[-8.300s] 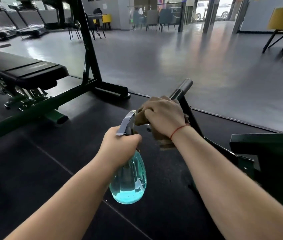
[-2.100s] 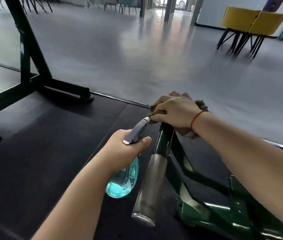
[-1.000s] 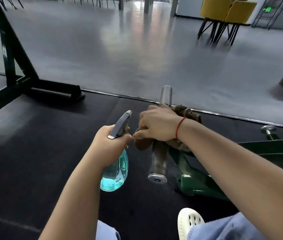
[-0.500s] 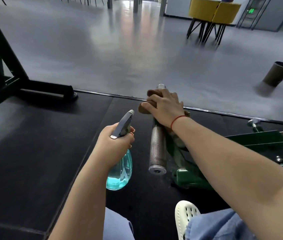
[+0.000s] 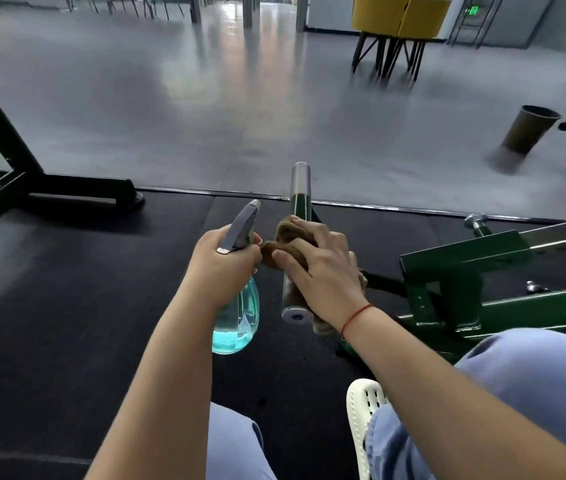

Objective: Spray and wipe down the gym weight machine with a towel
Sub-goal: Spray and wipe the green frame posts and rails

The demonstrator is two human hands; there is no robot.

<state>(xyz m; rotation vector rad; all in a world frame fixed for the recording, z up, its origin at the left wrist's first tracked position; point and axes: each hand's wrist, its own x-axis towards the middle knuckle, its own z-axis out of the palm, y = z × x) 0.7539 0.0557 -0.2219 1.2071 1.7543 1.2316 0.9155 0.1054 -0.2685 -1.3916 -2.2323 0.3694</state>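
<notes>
in the head view the left hand (image 5: 226, 268) grips the neck of the clear spray bottle of blue liquid (image 5: 240, 320), its nozzle just beside the right hand (image 5: 323, 275), so a squeeze now would likely wet fingers rather than metal. the right hand curls over the bunched brown towel (image 5: 288, 233) on the knurled grey steel handle bar (image 5: 288, 296) of the green weight machine frame (image 5: 465, 265), low over the black mat (image 5: 66, 306). the loose bunch could slip off the round bar.
</notes>
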